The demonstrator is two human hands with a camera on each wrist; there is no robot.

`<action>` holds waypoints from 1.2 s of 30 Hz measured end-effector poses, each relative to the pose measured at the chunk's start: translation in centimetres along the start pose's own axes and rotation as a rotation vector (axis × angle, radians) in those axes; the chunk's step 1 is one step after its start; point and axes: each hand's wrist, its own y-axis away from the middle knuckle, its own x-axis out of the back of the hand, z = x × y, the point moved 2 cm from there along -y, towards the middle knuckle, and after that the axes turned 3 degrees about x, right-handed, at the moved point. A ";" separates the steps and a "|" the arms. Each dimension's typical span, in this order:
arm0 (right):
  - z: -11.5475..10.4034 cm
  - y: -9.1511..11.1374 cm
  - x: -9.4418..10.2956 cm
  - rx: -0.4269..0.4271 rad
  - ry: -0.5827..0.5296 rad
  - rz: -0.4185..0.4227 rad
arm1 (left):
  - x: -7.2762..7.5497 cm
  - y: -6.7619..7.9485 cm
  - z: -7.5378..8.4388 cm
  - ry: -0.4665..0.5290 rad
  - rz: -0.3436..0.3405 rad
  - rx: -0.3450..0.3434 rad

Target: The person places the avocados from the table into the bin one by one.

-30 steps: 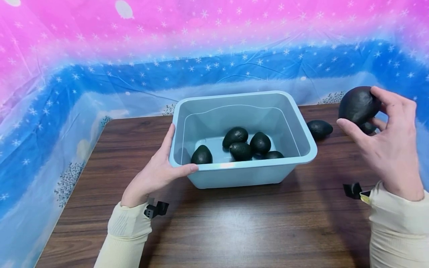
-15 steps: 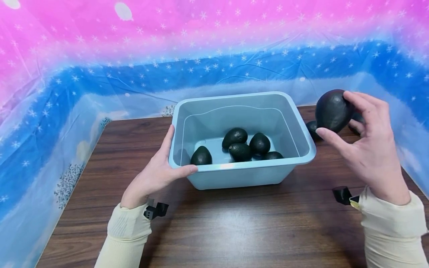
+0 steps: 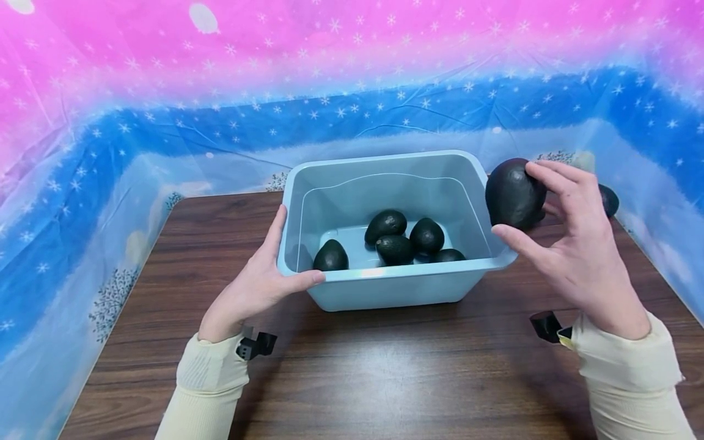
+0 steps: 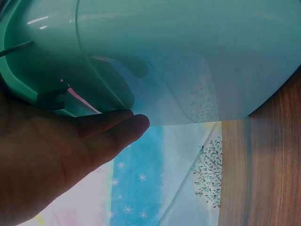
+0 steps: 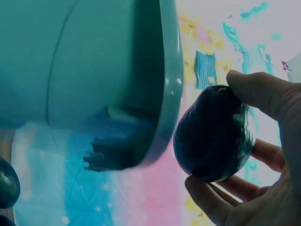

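A light blue plastic bin (image 3: 396, 292) stands on the table, with several dark avocados (image 3: 387, 226) on its floor. One more avocado (image 3: 331, 255) lies apart at the bin's near left corner. My left hand (image 3: 250, 290) rests on that corner, thumb over the front rim and fingers straight along the outer left side; in the left wrist view its fingertips touch the wall. Beside the right rim, my right hand (image 3: 583, 250) pinches a large avocado (image 3: 514, 194) between thumb and fingers, raised above the table. The right wrist view shows this avocado (image 5: 214, 134) just outside the rim.
Farther right on the wooden table (image 3: 385, 379), an avocado (image 3: 608, 200) shows behind my right hand. Two avocados (image 5: 7, 183) are cut off at the right wrist view's left edge. A snowflake-patterned cloth (image 3: 308, 116) rises behind the table.
My right hand has moved left with its avocado, from over the table's right side to the bin's right rim, and slightly lower. My left hand and the bin stay in place.
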 end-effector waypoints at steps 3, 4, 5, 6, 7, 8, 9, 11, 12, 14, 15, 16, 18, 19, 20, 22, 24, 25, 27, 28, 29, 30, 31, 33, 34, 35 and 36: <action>-0.9 -0.3 -0.3 0.045 0.003 -0.007 | 0.0 0.0 0.0 0.006 -0.004 -0.009; -1.3 -0.4 -0.5 0.058 0.004 -0.007 | 0.0 0.0 0.0 0.007 -0.005 -0.012; -1.6 -0.5 -0.6 0.066 0.008 -0.008 | 0.0 -0.1 -0.1 0.011 -0.005 -0.012; -1.9 -0.5 -0.7 0.069 0.008 -0.009 | 0.0 -0.1 -0.1 0.014 -0.005 -0.012; -2.2 -0.5 -0.8 0.067 0.014 -0.012 | 0.0 -0.1 -0.1 0.017 -0.006 -0.012; -2.3 -0.5 -0.9 0.064 0.015 -0.018 | 0.0 -0.1 -0.1 0.023 -0.006 -0.013; -2.4 -0.5 -1.0 0.060 0.019 -0.023 | 0.0 -0.1 -0.1 0.029 -0.007 -0.015; -2.3 -0.5 -1.2 0.059 0.018 -0.032 | 0.0 -0.2 -0.1 0.042 -0.009 -0.020; -2.2 -0.4 -1.3 0.058 0.020 -0.038 | 0.0 -0.2 0.0 0.047 -0.011 -0.023; -1.8 -0.3 -1.5 0.064 0.018 -0.047 | 0.0 -0.2 0.0 0.054 -0.013 -0.027; -1.6 -0.2 -1.7 0.067 0.016 -0.049 | 0.0 -0.2 -0.1 0.054 -0.012 -0.026; -1.4 -0.1 -1.8 0.069 0.013 -0.052 | 0.0 -0.2 -0.1 0.053 -0.012 -0.026; -1.1 0.0 -2.0 0.076 0.011 -0.055 | 0.0 -0.2 -0.1 0.052 -0.011 -0.023; -1.0 0.0 -2.1 0.080 0.009 -0.055 | 0.0 -0.2 -0.1 0.052 -0.011 -0.021; -1.0 0.0 -2.2 0.083 0.009 -0.055 | 0.0 -0.1 0.0 0.051 -0.010 -0.017; -0.9 0.0 -2.2 0.092 0.009 -0.055 | 0.0 -0.1 0.0 0.048 -0.011 -0.010; -0.9 0.0 -2.3 0.094 0.011 -0.056 | 0.0 0.0 0.0 0.040 -0.010 0.001; -0.9 0.0 -2.3 0.092 0.011 -0.058 | 0.0 0.0 0.0 0.037 -0.009 0.005; -0.7 0.1 -2.3 0.087 0.004 -0.066 | 0.0 0.0 0.0 0.033 -0.009 0.006; -0.6 0.1 -2.4 0.081 -0.001 -0.073 | 0.0 0.0 0.0 0.031 -0.009 0.005; -0.5 0.2 -2.4 0.077 -0.005 -0.080 | 0.0 0.0 0.0 0.033 -0.008 0.003; -0.4 0.2 -2.4 0.073 -0.008 -0.088 | 0.0 0.0 0.0 0.035 -0.008 0.001; -0.3 0.2 -2.4 0.071 -0.010 -0.094 | 0.0 -0.1 0.0 0.039 -0.008 -0.001; -0.2 0.3 -2.4 0.066 -0.010 -0.108 | 0.0 -0.1 0.0 0.042 -0.009 -0.006; -0.1 0.3 -2.4 0.065 -0.005 -0.110 | 0.0 -0.1 0.0 0.040 -0.008 -0.004; -0.1 0.3 -2.3 0.065 0.004 -0.113 | 0.0 -0.1 0.0 0.038 -0.007 -0.002; -0.1 0.3 -2.2 0.063 0.011 -0.111 | 0.0 -0.1 0.0 0.034 -0.006 0.000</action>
